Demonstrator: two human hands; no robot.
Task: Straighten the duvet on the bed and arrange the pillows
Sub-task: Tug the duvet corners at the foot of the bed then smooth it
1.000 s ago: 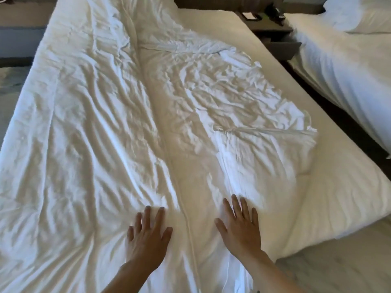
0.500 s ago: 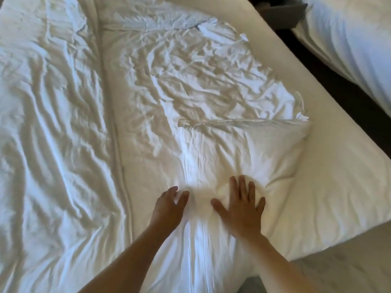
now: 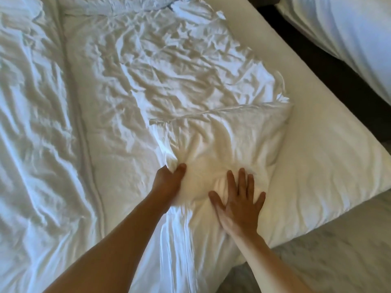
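Fingers (image 3: 243,182) of right hand (image 3: 239,206) are spread flat on the duvet (image 3: 190,85); left hand (image 3: 169,182) is clenched on a duvet fold, near bed (image 3: 330,166) edge.

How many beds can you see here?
2. The near bed, with the wrinkled duvet under both hands, fills most of the view; a second bed shows partly at top right.

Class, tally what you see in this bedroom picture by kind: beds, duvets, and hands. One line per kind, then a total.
Beds: 2, the near bed and the second bed
Duvets: 1, the crumpled duvet
Hands: 2, left hand gripping the fabric, right hand flat on it
Total: 5
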